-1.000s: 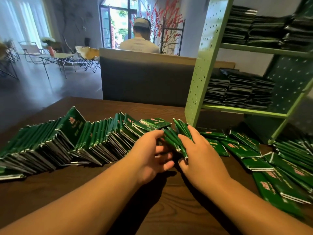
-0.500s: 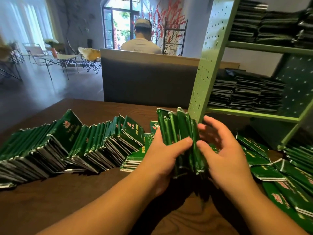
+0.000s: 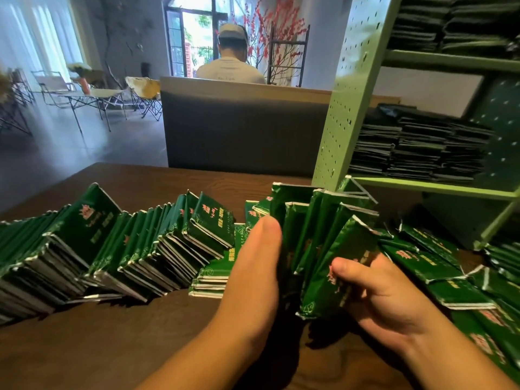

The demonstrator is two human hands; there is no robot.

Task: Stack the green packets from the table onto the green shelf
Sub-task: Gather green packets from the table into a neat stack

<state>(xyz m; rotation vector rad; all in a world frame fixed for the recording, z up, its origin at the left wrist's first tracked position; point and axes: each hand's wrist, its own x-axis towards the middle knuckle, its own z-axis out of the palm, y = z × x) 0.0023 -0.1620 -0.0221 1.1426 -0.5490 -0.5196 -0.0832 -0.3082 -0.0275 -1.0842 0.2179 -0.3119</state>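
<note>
On the brown table (image 3: pixel 118 347), just before the green shelf (image 3: pixel 349 108), my left hand (image 3: pixel 253 277) and right hand (image 3: pixel 377 296) clamp a bundle of green packets (image 3: pixel 323 243) upright (edges squared for stacking), fingers curled around it.

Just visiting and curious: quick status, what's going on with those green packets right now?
Left hand and right hand grip a bundle of packets, upright above the table. Not yet on the green shelf. Nothing blocking the shelf's open front.

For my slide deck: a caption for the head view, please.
Both hands grip an upright bundle of glossy green packets beside the green pegboard shelf.
</note>
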